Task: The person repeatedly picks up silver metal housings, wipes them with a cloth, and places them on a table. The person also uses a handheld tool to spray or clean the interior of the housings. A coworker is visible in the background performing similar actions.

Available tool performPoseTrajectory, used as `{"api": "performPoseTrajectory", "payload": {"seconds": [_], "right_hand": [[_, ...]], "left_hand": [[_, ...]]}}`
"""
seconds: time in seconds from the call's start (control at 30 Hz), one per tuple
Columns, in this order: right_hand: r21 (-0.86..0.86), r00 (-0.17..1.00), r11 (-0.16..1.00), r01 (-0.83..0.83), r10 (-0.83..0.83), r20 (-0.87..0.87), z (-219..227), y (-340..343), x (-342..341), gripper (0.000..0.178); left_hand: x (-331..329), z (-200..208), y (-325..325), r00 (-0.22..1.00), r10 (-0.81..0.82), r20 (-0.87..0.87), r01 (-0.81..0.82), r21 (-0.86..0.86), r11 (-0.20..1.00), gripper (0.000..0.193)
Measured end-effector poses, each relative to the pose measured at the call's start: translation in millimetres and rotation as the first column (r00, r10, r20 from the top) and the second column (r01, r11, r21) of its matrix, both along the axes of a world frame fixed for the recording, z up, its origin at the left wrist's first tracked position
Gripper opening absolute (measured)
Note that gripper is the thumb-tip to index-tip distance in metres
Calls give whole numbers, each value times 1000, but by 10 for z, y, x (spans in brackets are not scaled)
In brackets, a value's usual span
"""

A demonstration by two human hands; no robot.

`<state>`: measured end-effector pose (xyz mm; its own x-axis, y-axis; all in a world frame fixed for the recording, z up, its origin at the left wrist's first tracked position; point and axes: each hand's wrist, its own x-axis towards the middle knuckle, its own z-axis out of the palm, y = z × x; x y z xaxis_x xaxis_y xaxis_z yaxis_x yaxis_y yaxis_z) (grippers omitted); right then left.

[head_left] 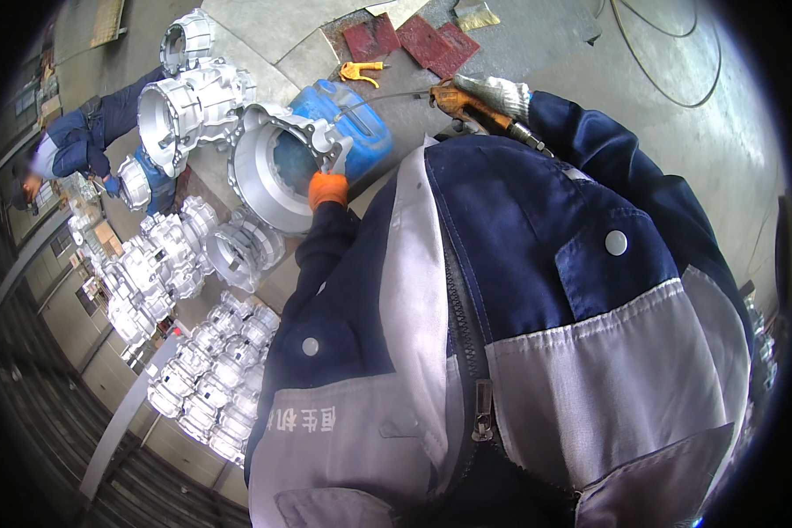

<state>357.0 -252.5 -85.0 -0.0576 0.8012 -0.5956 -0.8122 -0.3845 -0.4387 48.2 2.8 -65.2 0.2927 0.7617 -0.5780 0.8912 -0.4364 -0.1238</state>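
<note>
My left hand (pixel 328 189), in an orange glove, is closed on the near edge of a large silver metal housing (pixel 248 180). The wide round mouth of this casting faces up, and a blue plastic jerrycan (pixel 374 145) lies against its far right side. My right hand (pixel 466 99), in a white and orange glove, is wrapped round an air grinder (pixel 521 134). A long thin shaft (pixel 387 96) runs from the tool leftward over the jerrycan, toward the housing's rim. Most of the tool's body is hidden by the glove.
A yellow air blow gun (pixel 361 72) and dark red mats (pixel 427 44) lie on the floor ahead. More silver housings (pixel 185 110) stand at the left, with stacked castings (pixel 216 370) below. Another person (pixel 79 145) bends over a casting at far left. A hose (pixel 669 97) curls at the right.
</note>
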Motion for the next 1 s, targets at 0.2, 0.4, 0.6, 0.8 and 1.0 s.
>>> {"api": "performPoseTrajectory", "payload": {"seconds": [0.2, 0.4, 0.6, 0.8, 1.0], "right_hand": [[-22, 1000, 1000, -10, 11, 23, 157, 5, -32, 46], [17, 988, 997, -79, 76, 135, 61, 72, -26, 46], [-9, 993, 997, -79, 80, 88, -29, 92, -44, 44], [-32, 987, 997, -75, 79, 141, 35, 114, -51, 44], [-143, 965, 989, 29, 10, 264, -56, 209, -31, 36]], "left_hand": [[159, 150, -184, 969, 138, 206, -150, 40, 988, 32], [81, 13, -59, 993, 89, 82, -90, 3, 996, 35], [19, -54, -93, 971, 178, 158, -192, 72, 979, 25], [-76, -186, 24, 995, -93, 41, 90, 78, 993, 24], [-175, -307, 72, 997, -64, 41, 59, 113, 992, 23]]}}
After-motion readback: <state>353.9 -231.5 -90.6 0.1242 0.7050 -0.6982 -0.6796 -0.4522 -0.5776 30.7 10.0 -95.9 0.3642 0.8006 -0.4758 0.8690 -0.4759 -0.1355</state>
